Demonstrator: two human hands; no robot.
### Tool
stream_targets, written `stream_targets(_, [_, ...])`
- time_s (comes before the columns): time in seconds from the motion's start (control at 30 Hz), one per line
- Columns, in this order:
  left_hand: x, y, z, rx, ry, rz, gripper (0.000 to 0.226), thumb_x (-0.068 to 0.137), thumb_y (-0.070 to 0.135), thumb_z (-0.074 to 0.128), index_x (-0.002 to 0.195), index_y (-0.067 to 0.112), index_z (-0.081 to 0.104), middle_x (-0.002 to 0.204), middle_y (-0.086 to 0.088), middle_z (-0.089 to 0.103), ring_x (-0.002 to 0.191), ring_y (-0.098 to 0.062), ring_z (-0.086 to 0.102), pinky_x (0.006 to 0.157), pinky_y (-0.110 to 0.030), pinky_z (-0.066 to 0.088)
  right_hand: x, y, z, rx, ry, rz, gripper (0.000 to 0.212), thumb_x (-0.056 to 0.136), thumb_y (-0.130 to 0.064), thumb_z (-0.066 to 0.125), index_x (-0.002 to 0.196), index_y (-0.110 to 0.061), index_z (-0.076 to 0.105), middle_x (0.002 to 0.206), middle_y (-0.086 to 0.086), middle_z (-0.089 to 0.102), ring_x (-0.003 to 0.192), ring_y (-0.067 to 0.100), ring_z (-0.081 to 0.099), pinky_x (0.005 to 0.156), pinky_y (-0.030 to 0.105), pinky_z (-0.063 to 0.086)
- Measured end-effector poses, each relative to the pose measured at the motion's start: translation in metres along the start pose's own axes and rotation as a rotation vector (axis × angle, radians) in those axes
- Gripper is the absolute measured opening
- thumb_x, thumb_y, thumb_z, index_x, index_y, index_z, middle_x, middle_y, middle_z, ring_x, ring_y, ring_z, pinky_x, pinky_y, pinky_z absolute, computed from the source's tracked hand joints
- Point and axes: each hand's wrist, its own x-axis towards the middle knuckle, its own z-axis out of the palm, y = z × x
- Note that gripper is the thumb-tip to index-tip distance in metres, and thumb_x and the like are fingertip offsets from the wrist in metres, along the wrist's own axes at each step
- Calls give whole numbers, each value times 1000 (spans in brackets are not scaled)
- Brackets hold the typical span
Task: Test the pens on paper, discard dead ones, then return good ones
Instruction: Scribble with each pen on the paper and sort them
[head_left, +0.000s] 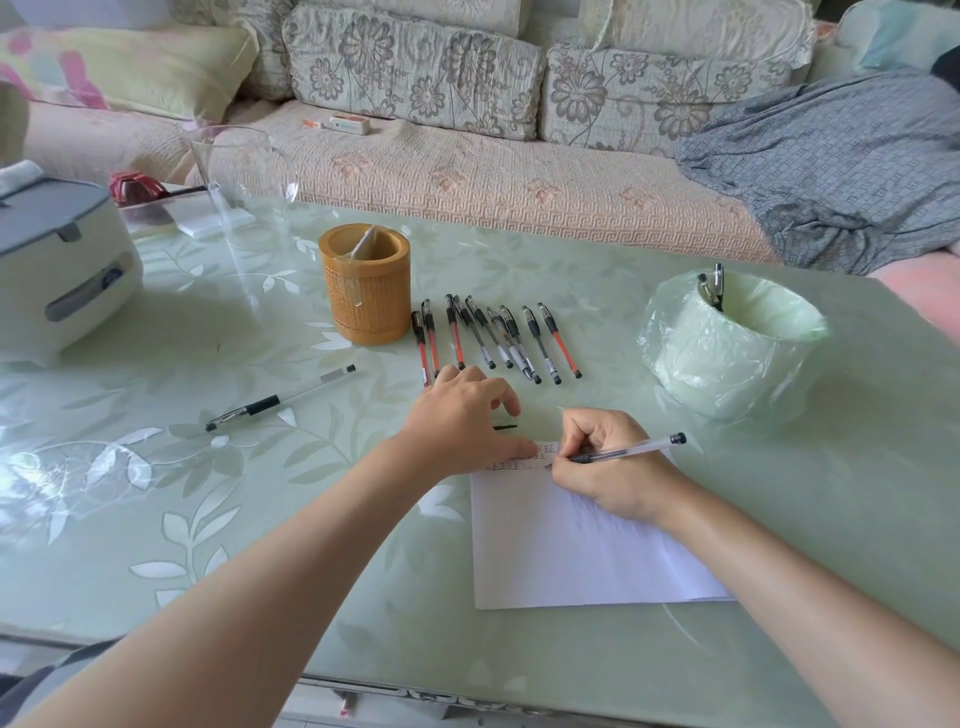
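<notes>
Well to the left of the paper (571, 551), a loose pen (280, 397) lay alone on the table (208, 519), slanting up to the right. Beyond the paper's left corner stood the wooden pen holder (366, 283). Just right of it, straight beyond the paper, a row of pens (498, 338) lay side by side, their long axes running away from the person.

The left hand (462, 415) rested on the paper's far left corner, thumb flat on the sheet and fingers loosely bent, gripping nothing I could make out. The right hand (608, 462) pinched a pen (628, 448) in a writing grip. Its tip was down near the paper's far edge among small marks, and its shaft pointed up and right toward the bin (727, 348).

That bag-lined bin stood beyond the paper's right corner, with two pens (711, 286) upright in it. The right hand looked nearer the bin and the left nearer the holder. Nothing stood between the paper and the bin, while the row of pens crowded the way to the holder.
</notes>
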Motion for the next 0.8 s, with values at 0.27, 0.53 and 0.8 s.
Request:
stream_targets(0.27, [0,0,0,2,-1,-3,51,66,66,73,106,37,62,107,10,52,101,-14,37,92,-28,41,1,-2,1,-23,16,7,20,63,-12,62,63,-6,43,59,3,39,55,16,34,52,30,25])
stream_targets(0.53, [0,0,0,-1,0,-7,51,66,66,74,106,37,62,108,10,52,101,-14,37,93,-29,41,-1,0,1,-7,24,-1,20,68,-10,64,63,-8,45,57,-2,41,54,13,35,53,29,27])
stream_targets(0.8, [0,0,0,-2,4,-5,50,65,66,74,106,38,61,106,11,51,102,-14,37,95,-30,41,-2,-3,-1,12,-15,6,20,69,-10,64,62,-10,46,59,-1,41,55,13,36,54,30,27])
